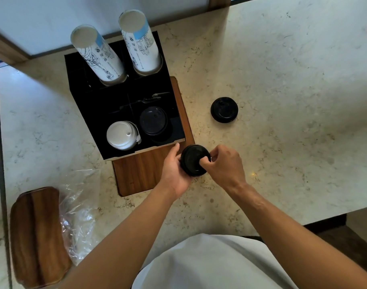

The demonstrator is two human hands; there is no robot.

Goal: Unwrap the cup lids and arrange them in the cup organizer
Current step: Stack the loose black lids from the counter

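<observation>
A stack of black cup lids (pixel 192 158) is held just in front of the black cup organizer (pixel 90 101). My left hand (pixel 174 167) grips the stack from the left side and below. My right hand (pixel 224 163) pinches the stack's right edge with curled fingers. Inside the organizer, a stack of white lids (pixel 121 135) fills the front left slot and black lids (pixel 153 120) fill the front right slot. Two stacks of printed paper cups (pixel 99 53) (pixel 139 42) stand in the back slots. Another black lid stack (pixel 224 110) lies on the marble counter to the right.
The organizer stands on a wooden board (pixel 140 172). Crumpled clear plastic wrap (pixel 78 215) lies on the counter at the lower left, beside a wooden tray (pixel 36 234). The marble counter (pixel 293 101) stretches to the right, with its edge near my body.
</observation>
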